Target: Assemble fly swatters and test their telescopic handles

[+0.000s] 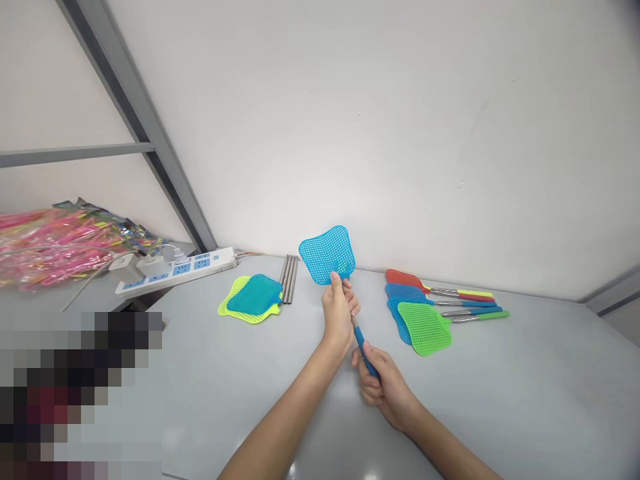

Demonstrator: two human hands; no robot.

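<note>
Between my two hands is a fly swatter (327, 253) with a blue mesh head, a metal shaft and a blue grip, tilted with its head up toward the wall. My left hand (339, 310) is closed round the neck just below the head, thumb against the mesh's lower edge. Lower down, my right hand (383, 383) wraps the blue grip. On the table to the right lie several fly swatters with handles: a red one (405, 280), blue ones (403, 293) and a green one (425, 330). Left of my hands, a teal swatter head (255, 295) overlaps a yellow one (250, 319).
Several metal rods (289, 280) lie side by side near the wall. A white power strip (200, 265) with plugs and cables sits at the table's left edge. Beyond it is a heap of plastic-wrapped pink items (60, 247). A grey metal frame (150, 120) rises at left.
</note>
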